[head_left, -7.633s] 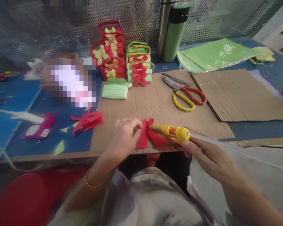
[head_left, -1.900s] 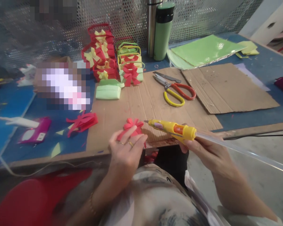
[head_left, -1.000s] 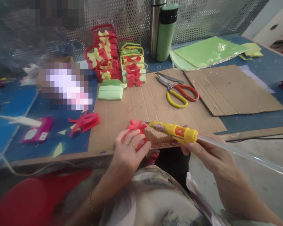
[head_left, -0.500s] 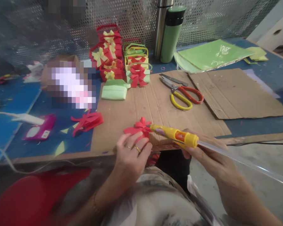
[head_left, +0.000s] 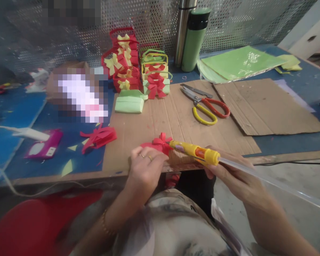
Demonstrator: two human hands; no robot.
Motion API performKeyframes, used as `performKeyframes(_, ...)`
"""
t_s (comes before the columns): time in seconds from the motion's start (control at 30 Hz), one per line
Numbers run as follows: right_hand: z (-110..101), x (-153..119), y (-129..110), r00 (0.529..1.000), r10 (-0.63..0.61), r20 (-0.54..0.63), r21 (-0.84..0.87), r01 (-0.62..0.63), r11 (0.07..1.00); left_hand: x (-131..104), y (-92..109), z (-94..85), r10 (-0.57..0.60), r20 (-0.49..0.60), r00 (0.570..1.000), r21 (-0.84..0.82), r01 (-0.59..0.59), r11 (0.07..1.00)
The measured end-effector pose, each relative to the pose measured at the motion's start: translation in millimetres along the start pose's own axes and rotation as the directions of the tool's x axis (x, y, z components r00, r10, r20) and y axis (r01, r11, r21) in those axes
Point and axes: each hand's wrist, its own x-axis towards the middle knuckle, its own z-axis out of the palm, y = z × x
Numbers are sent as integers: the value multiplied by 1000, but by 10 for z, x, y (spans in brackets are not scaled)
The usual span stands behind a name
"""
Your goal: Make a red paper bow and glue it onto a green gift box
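A red paper bow lies on the cardboard sheet near the table's front edge. My left hand has its fingers curled over the bow's near side, pinching it; the fingertips are partly hidden. In my right hand is a yellow hot glue gun, with a long clear glue stick sticking out of its back. Its nozzle points left at the bow's middle, touching or nearly touching it. Beyond the bow sits a pale green paper box.
Scissors with red and yellow handles lie at the right. Small red paper baskets stand at the back, beside a green bottle. Red paper strips and a purple device with a white cable are at the left.
My left hand has shifted slightly left and its fingers have drawn together on the bow. The glue gun has moved a little left and down, staying at the bow.
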Motion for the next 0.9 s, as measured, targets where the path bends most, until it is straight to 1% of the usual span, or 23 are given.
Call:
performKeyframes(0.17, -4, 31, 0, 999, -20, 41, -5, 21, 1000, 62, -92, -48, -6, 80, 997, -48, 10, 999)
performKeyframes(0.33, -4, 56, -4, 999, -24, 37, -11, 25, 1000, 147, -169, -103, -2, 196, 981, -108, 24, 994)
performKeyframes(0.43, -20, 92, -23, 999, -16, 45, -14, 17, 1000, 198, -220, -123, 6, 231, 973, -161, 32, 986)
performKeyframes(0.5, -32, 121, -31, 999, 3, 49, -12, -2, 1000, 222, -250, -126, -44, 246, 968, -156, 84, 984)
performKeyframes(0.6, -36, 152, -22, 998, 23, 53, -7, -22, 1000, 246, -277, -125, -163, 257, 953, -114, 198, 974)
performKeyframes(0.63, -34, 157, -14, 998, 22, 53, -9, -21, 1000, 255, -282, -126, -182, 257, 949, -101, 214, 972)
performKeyframes(0.7, -27, 158, 4, 998, 19, 55, -17, -18, 1000, 277, -290, -131, -174, 261, 950, -71, 199, 977)
performKeyframes(0.9, -23, 161, 28, 997, 32, 67, -33, -29, 999, 371, -317, -166, -70, 292, 954, -35, 84, 996)
